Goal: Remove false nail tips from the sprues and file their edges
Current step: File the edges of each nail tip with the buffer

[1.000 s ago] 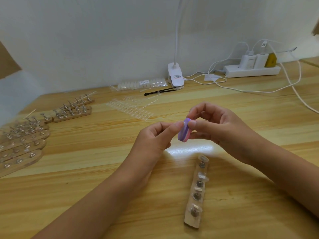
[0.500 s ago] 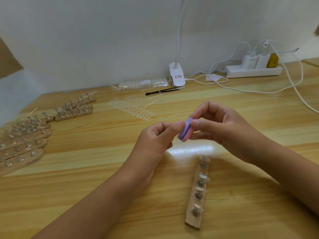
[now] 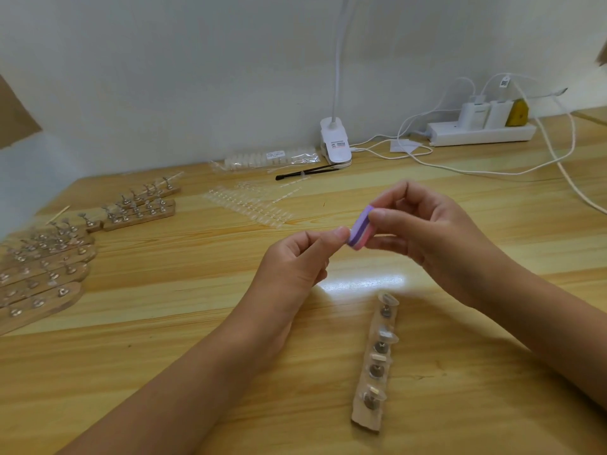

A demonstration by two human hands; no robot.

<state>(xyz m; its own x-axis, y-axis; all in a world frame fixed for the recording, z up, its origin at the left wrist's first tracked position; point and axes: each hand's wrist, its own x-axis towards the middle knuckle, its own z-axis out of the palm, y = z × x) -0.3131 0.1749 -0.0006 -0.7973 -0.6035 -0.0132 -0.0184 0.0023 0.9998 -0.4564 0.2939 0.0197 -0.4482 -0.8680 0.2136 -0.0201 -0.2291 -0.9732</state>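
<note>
Our right grip (image 3: pixel 437 238) clamped the purple-pink buffer block (image 3: pixel 359 233); whether our curled left grip (image 3: pixel 295 261) held anything, we couldn't tell. The lamp clip's label (image 3: pixel 339 145) was unreadable.

The right hand (image 3: pixel 437 234) has carried the purple-and-pink sanding block (image 3: pixel 360 229) slightly up and away from the left hand (image 3: pixel 295 267), tilting it further. The left thumb tip now meets the block's lower end instead of its upper part.

The left hand (image 3: pixel 295 261) and right hand (image 3: pixel 437 238) are bare, like both forearms (image 3: pixel 203 372).
</note>
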